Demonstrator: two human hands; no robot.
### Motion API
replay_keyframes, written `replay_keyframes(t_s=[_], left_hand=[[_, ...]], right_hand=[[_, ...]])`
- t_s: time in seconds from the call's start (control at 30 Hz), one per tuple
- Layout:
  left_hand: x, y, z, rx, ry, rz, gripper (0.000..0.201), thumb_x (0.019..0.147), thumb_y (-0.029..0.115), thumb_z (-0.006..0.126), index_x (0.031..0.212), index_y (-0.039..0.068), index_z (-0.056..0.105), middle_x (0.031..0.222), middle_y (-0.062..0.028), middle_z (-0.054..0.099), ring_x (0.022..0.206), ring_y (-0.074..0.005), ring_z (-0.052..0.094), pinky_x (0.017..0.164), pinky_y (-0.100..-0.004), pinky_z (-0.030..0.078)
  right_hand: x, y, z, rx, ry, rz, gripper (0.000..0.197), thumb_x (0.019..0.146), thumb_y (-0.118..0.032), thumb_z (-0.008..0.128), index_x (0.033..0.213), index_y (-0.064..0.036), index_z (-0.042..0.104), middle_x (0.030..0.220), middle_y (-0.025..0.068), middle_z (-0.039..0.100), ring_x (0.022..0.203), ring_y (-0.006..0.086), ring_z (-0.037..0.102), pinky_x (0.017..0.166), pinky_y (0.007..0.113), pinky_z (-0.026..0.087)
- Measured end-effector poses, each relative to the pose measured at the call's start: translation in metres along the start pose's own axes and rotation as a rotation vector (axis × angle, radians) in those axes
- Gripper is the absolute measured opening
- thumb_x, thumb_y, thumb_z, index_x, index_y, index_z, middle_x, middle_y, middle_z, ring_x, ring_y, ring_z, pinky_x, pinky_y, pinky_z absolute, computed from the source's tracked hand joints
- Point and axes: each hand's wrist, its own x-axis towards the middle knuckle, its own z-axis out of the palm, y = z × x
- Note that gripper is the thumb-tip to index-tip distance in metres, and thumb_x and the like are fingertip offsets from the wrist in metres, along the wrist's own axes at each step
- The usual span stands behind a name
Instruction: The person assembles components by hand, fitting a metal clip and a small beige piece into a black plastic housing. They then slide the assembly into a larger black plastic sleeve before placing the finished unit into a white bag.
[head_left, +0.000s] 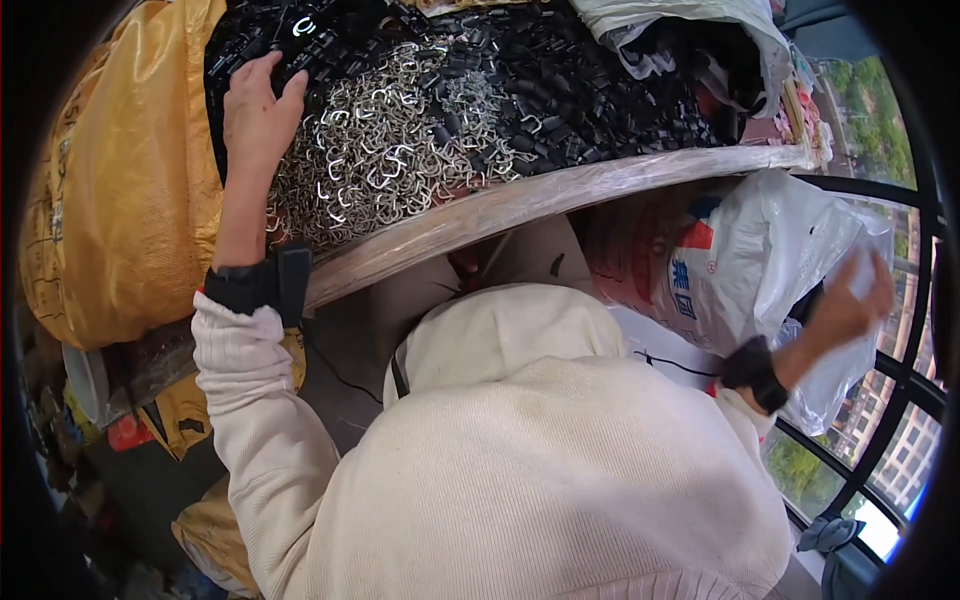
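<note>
My left hand [262, 110] reaches over the left end of the table, thumb and fingers apart, with nothing visible held in it. Its fingertips are at the edge of a heap of glossy black plastic pieces [340, 50]. Beside it lies a big pile of bent silvery metal hooks or rings [370, 150], with smaller metal bits [475, 95] near its right side. On the far right, my right hand [850, 300] is over the mouth of a white plastic bag [770, 240]. Motion blurs it, but its fingers look stretched apart, and I see nothing in them.
Small black plastic parts [590, 85] cover the table's right half. A white bag [690, 20] lies open at the back right. The table's wrapped front edge [560, 200] bows toward me. A large yellow sack [130, 190] stands left, and window bars [900, 370] rise at right.
</note>
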Motion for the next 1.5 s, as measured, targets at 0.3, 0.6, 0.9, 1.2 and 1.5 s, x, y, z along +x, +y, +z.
replay_keyframes(t_s=[0.3,0.6,0.9,1.2,1.5], left_hand=[[0.001,-0.022,-0.002,0.083,-0.133,-0.084,0.024,0.071,0.019,0.058,0.093,0.008,0.055,0.09,-0.0082,0.053,0.075,-0.0238,0.055,0.066,-0.0309,0.043],[0.008,-0.025,0.006,0.039,-0.051,0.023,0.021,0.072,0.017,0.057,0.089,0.005,0.055,0.08,-0.0139,0.057,0.075,-0.0261,0.055,0.065,-0.0335,0.042],[0.014,-0.048,0.01,0.031,-0.176,-0.01,0.026,0.074,0.012,0.057,0.097,0.004,0.049,0.087,-0.0107,0.053,0.071,-0.0195,0.053,0.061,-0.0277,0.044],[-0.008,-0.065,-0.021,-1.129,-0.357,-0.541,0.035,0.082,0.009,0.046,0.115,0.0,0.038,0.095,-0.0122,0.052,0.076,-0.0159,0.052,0.069,-0.0238,0.045],[-0.081,0.043,-0.055,-1.64,-0.627,-0.672,0.019,0.079,0.005,0.045,0.095,-0.003,0.048,0.086,-0.0099,0.05,0.084,-0.0183,0.048,0.072,-0.027,0.043]], right_hand=[[-0.052,-0.225,0.077,1.151,-0.478,-0.543,0.012,0.064,-0.004,0.061,0.075,-0.0057,0.057,0.078,0.0061,0.052,0.072,0.0236,0.049,0.061,0.033,0.038],[-0.079,-0.273,0.11,0.986,-0.611,-0.65,0.007,0.058,-0.009,0.055,0.062,-0.0065,0.049,0.065,0.0096,0.048,0.061,0.0264,0.052,0.052,0.035,0.043],[-0.082,-0.27,0.096,0.979,-0.584,-0.488,0.007,0.062,-0.009,0.051,0.062,-0.0052,0.045,0.066,0.0074,0.049,0.058,0.0219,0.052,0.045,0.033,0.04],[-0.075,-0.259,0.086,1.083,-0.509,-0.586,0.006,0.061,-0.009,0.053,0.065,-0.0056,0.049,0.07,0.0091,0.052,0.06,0.025,0.056,0.047,0.036,0.043],[-0.068,-0.271,0.098,1.061,-0.955,-0.721,0.011,0.06,-0.009,0.053,0.069,-0.0022,0.055,0.076,0.0115,0.053,0.065,0.0289,0.057,0.05,0.039,0.046]])
